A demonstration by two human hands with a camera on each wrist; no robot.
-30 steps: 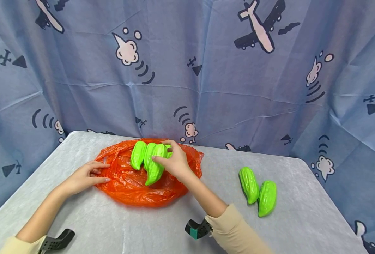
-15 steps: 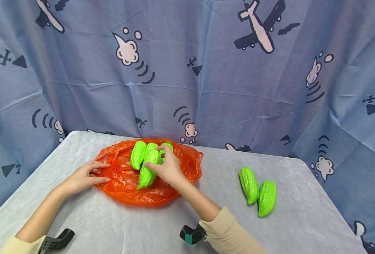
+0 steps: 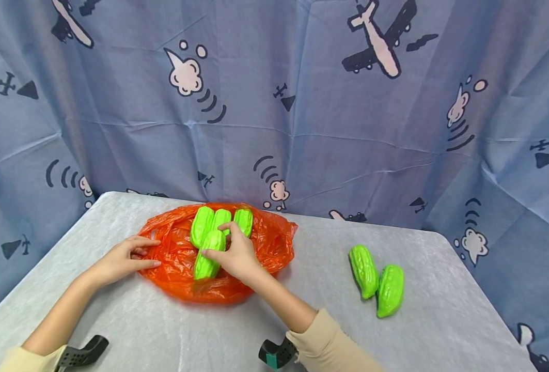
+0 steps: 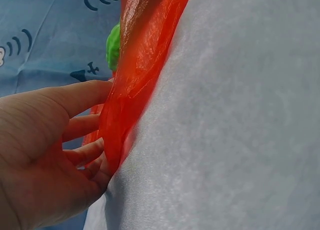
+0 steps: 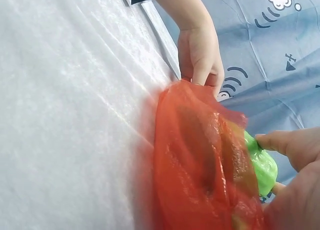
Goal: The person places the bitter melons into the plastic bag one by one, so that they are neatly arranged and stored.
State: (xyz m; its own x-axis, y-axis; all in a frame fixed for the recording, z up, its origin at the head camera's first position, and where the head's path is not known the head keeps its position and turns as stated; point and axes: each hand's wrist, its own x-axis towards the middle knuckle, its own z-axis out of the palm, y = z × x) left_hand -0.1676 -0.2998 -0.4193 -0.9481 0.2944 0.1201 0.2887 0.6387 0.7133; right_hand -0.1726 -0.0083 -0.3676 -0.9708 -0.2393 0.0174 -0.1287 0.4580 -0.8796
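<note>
A red plastic bag [image 3: 174,258] lies spread on the table, its mouth facing up in the head view. My left hand [image 3: 124,260] holds the bag's left edge, thumb and index finger spread, the other fingers curled at the plastic [image 4: 131,84]. My right hand [image 3: 240,258] pinches a bright green bitter gourd [image 3: 210,253] between thumb and fingers, over the bag's near side; its lower tip overlaps the front rim. Behind it lie three more green gourds: a left one [image 3: 202,226], a middle one [image 3: 221,219] and a right one [image 3: 244,220].
Two more bitter gourds, a ridged one [image 3: 364,271] and one beside it [image 3: 391,290], lie on the right of the white-covered table [image 3: 176,336]. A blue curtain [image 3: 348,129] with printed planes hangs behind the far edge.
My right hand has brought the pinched gourd left and toward me, to the bag's near side, uncovering the gourd at the back right. The left hand has stayed at the bag's edge.
</note>
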